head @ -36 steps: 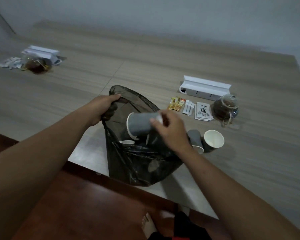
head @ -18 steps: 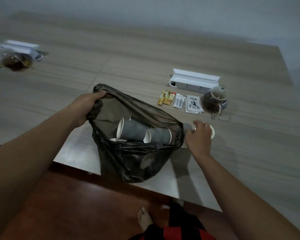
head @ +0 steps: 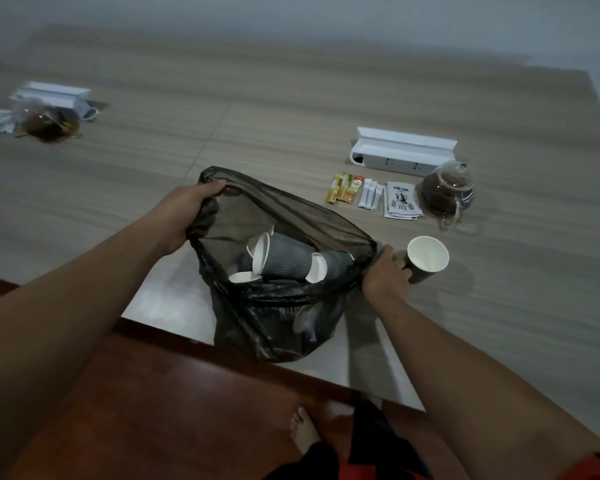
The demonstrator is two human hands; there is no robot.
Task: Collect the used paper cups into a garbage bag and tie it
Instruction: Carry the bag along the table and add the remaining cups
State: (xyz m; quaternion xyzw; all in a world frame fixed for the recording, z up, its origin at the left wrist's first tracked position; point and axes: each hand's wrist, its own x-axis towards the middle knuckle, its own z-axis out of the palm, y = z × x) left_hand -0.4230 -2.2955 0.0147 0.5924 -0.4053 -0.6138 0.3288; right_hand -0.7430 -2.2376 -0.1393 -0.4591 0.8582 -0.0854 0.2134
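My left hand [head: 187,216] pinches the far-left rim of the garbage bag [head: 278,317], holding its mouth open over the near edge of the desk [head: 291,109]. Inside the bag several gray paper cups [head: 284,261] lie on their sides, white insides showing.

My right hand [head: 387,275] is closed around the lower part of the last cup [head: 426,259] that I can see outside the bag. That cup sits just beside the bag's right rim, on the far-right side of my hand, tipped so its open mouth faces up and toward me and its long axis leans away to the right. I cannot tell whether its base is on the desk or lifted off it.

The bag's opening lies directly to the left of this cup, close by, so I judge the move is a short swing leftward over the rim and a drop. My right hand is the nearer one; the left should hold the mouth wide.

Farther right sit a glass teapot [head: 445,188], tea packets [head: 400,202] and a white box [head: 400,150], well apart from the bag.
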